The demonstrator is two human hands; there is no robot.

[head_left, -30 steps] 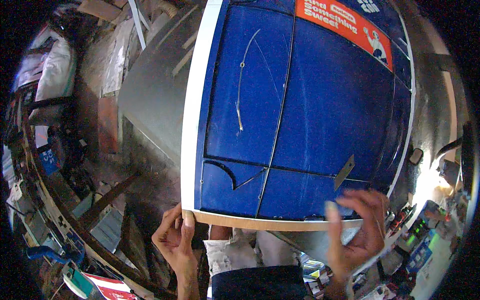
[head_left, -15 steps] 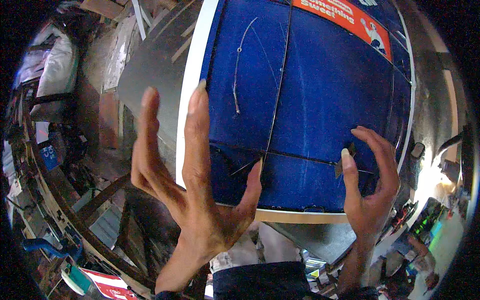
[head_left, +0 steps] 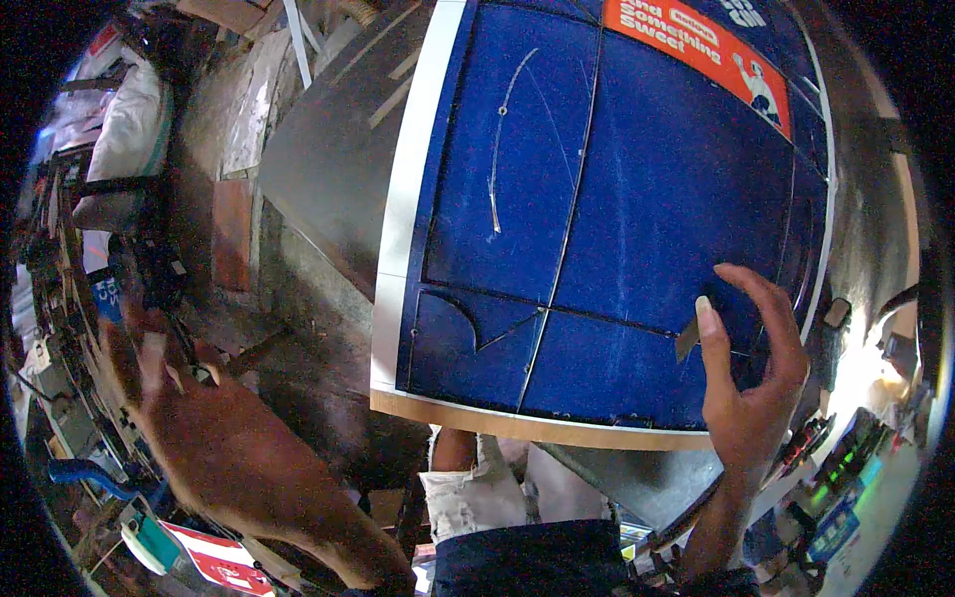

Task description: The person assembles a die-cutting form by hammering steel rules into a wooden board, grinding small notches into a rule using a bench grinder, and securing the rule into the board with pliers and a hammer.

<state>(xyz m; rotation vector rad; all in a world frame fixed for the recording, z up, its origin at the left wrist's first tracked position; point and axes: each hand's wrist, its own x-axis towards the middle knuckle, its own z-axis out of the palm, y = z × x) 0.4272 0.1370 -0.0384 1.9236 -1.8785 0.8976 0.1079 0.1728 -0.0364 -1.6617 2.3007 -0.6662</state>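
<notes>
In front of me lies a large blue board (head_left: 637, 219) with a white margin, crossed by thin dark lines and a curved one at its near left. My right hand (head_left: 756, 368) is over the board's near right part. Its fingers are curled, and the thumb presses on a small flat grey metal piece (head_left: 687, 341) at one dark line; the far side of this grip is hidden. A thin pale strand or scratch (head_left: 497, 149) shows on the board's left half. Off the board to the left, my left hand (head_left: 184, 388) is smeared by motion, its fingers over dark clutter.
A red-orange printed panel (head_left: 711, 55) crosses the board's far right. Beneath the board's left side extends a grey sheet (head_left: 328, 169). Tools and scraps crowd the left, with a blue curved handle (head_left: 90, 476). A bright light (head_left: 858, 363) glares at the right.
My left hand has left the board and swung down to the left. The board appears shifted slightly right in view. My right hand stays by the same line with the metal piece.
</notes>
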